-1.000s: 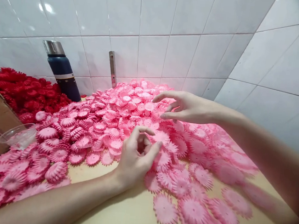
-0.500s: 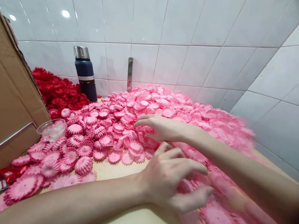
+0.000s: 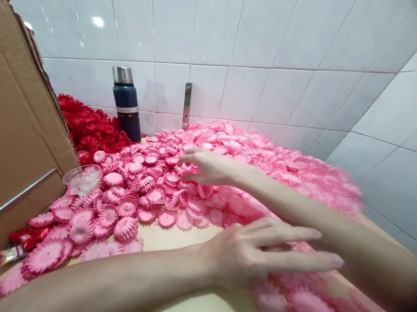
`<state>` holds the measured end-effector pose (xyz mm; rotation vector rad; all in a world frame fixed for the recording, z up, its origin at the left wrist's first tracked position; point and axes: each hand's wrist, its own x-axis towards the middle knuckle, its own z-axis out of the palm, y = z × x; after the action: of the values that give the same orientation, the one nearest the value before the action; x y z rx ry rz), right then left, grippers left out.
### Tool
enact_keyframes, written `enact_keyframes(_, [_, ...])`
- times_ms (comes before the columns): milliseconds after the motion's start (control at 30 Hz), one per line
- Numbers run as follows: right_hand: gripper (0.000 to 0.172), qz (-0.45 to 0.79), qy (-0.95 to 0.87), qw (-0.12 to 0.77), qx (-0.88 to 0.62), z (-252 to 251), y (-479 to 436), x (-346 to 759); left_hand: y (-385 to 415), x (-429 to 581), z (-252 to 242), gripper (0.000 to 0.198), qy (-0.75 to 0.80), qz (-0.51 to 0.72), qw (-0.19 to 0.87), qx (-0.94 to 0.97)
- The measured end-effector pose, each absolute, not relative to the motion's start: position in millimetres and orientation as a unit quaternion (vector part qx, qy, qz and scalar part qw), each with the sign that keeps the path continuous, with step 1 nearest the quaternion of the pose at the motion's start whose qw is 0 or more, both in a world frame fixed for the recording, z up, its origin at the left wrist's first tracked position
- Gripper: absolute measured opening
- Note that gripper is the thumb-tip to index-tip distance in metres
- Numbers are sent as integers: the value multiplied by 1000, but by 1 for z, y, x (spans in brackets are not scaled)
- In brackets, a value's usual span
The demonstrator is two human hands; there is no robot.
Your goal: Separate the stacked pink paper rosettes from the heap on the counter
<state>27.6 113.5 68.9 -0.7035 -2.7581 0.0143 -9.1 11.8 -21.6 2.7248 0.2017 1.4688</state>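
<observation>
Pink, toothed, flower-shaped discs [image 3: 155, 196] with small centre holes lie in a wide heap across the surface. My right hand [image 3: 207, 167] reaches leftwards from the right over the middle of the heap. Its fingers are bent, with a gap between them and the thumb, and no disc shows clearly in its grasp. Nearer to me, my left hand [image 3: 257, 255] stretches to the right above the near discs, fingers long and apart. Whatever lies under its palm is hidden. Motion blurs the discs at the right.
A cardboard box [image 3: 18, 121] stands at the left, beside a clear plastic cup [image 3: 82, 178] and a red wrapper [image 3: 28, 237]. Farther back are a dark blue bottle [image 3: 127, 105] and red flower-shaped pieces [image 3: 92, 129]. A tiled wall [image 3: 215, 22] with a metal bracket [image 3: 187, 105] closes the back.
My left hand has swung to the right, and its bent fingers have straightened. My right hand has shifted slightly left over the heap, its fingers more bent. The whole view has shifted a little.
</observation>
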Motion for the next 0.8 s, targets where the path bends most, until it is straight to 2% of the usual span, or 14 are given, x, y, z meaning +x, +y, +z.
enact_keyframes(133, [16, 54, -966, 149, -205, 51, 104, 7, 13, -8, -21, 29, 29, 406, -2, 913])
enact_keyframes(267, [15, 84, -942, 221, -238, 52, 106, 1, 17, -5, -30, 25, 45, 435, -16, 899])
enact_keyframes(433, [23, 143, -894, 308, -292, 73, 110, 18, 18, -3, -35, 26, 45, 464, -20, 885])
enact_keyframes(567, [23, 242, -864, 298, -326, 74, 113, 36, 18, -3, -32, 25, 53, 445, -10, 894])
enact_keyframes(733, [16, 147, -845, 295, -420, 58, 125, 51, 16, -4, -28, 16, 59, 436, 1, 898])
enact_keyframes(800, [20, 101, -837, 311, -438, 56, 128, 53, 15, -4, -27, 16, 62, 438, 0, 897])
